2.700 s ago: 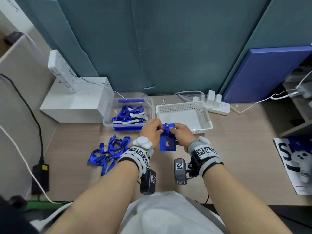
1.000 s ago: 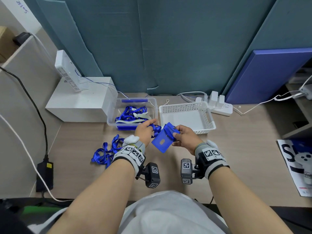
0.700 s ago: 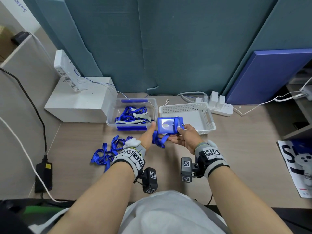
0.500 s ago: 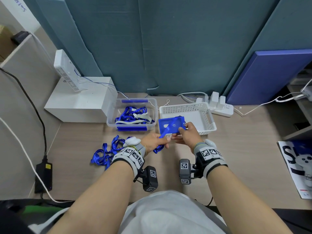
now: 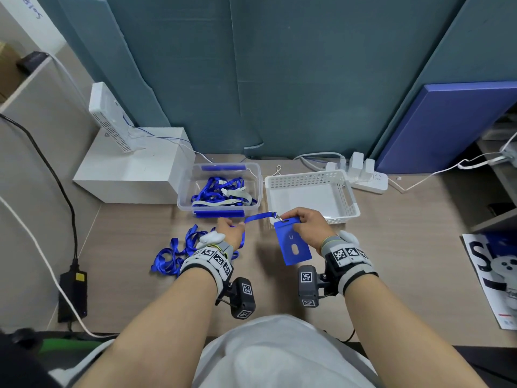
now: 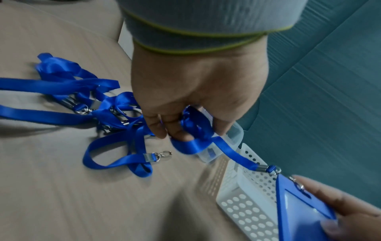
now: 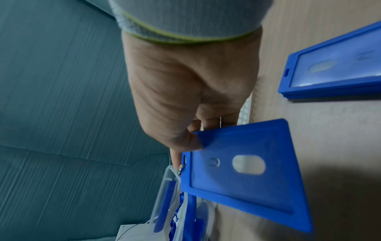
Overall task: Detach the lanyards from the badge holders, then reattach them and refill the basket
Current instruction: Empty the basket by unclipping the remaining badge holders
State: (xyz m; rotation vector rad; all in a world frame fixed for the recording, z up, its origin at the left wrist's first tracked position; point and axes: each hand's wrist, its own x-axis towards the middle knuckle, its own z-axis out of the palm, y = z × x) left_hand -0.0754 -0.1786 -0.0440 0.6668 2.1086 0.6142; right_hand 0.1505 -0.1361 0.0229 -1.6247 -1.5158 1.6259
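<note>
i'm looking down on a wood-grain desk backed by teal panels, with a white box at the far left. in front of me sit two containers side by side: a clear plastic tub with blue and grey lanyards heaped inside, and to its right a white perforated basket, which has nothing in it that i can see. a loose pile of blue lanyards lies on the desk near my left wrist; the left wrist view shows their metal clips among the straps.

my right hand holds a blue badge holder just in front of the basket's near rim, above the desk, thumb on the holder's back face and fingers curled behind its top edge. the holder hangs tilted, its oval cutout facing up at me. from its top slot a metal clip joins it to a blue lanyard strap, so this one is attached.

my left hand is closed around that same strap, fingers curled with the ribbon bunched inside them, and the strap runs taut from it across to the clip.

in the right wrist view a stack of spare badge holders lies flat on the desk, off to one side of the held holder.
</note>
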